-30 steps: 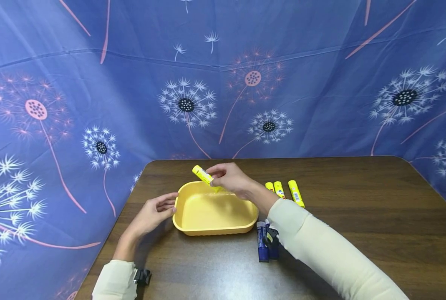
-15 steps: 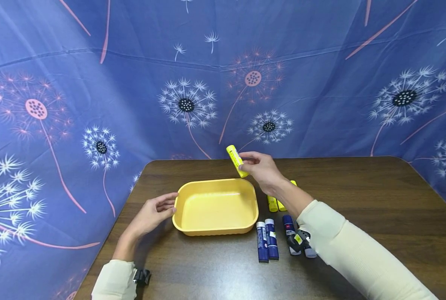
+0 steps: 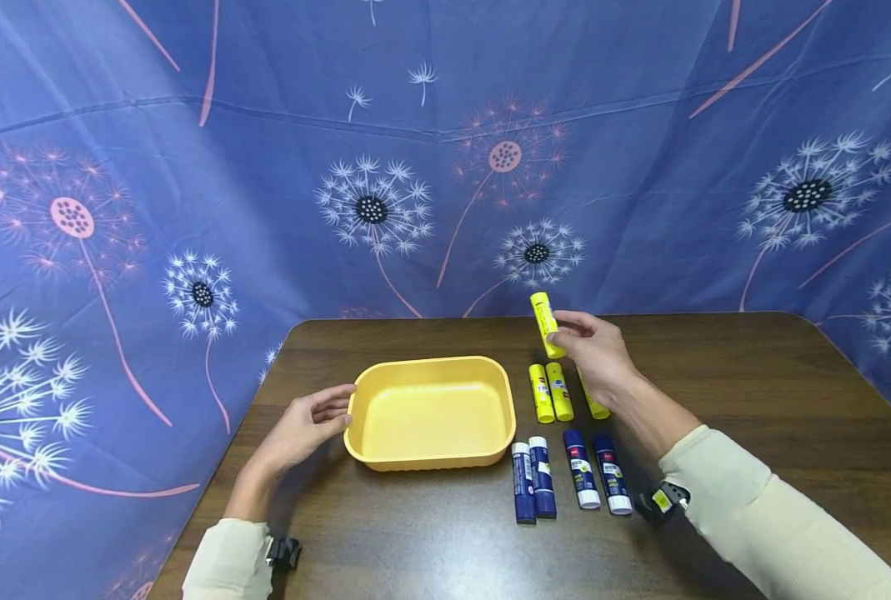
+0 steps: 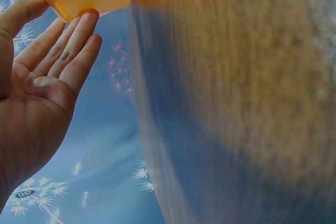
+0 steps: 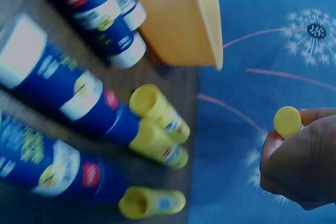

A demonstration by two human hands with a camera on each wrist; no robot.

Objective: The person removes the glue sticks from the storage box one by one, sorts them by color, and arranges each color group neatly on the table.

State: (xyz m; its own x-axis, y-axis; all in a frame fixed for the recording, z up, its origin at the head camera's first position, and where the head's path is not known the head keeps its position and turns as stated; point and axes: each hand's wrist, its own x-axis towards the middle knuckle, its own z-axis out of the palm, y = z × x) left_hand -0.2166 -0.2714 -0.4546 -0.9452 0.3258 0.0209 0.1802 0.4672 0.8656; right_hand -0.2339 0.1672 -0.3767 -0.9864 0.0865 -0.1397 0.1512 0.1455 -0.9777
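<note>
My right hand point(image 3: 603, 357) pinches a yellow glue stick point(image 3: 542, 318) between thumb and fingers, holding it tilted above the table's far part. Below it two yellow glue sticks point(image 3: 559, 392) lie side by side. A third yellow glue stick point(image 3: 597, 407) is partly hidden behind the right hand. My left hand point(image 3: 301, 432) touches the left end of a yellow plastic tray point(image 3: 430, 421) with fairly straight fingers; the left wrist view shows its fingertips point(image 4: 89, 15) against the tray's wall. Nothing lies inside the tray.
Nearer me are a pair of blue glue sticks point(image 3: 542, 479) beside the tray's right front corner, and two more blue glue sticks point(image 3: 582, 471) spaced apart further right. All lie on a brown wooden table point(image 3: 753, 400). A blue dandelion-print cloth point(image 3: 445, 208) hangs behind.
My right hand has moved right with the yellow glue stick, from over the tray to above the other yellow glue sticks. The left hand and the tray have stayed put.
</note>
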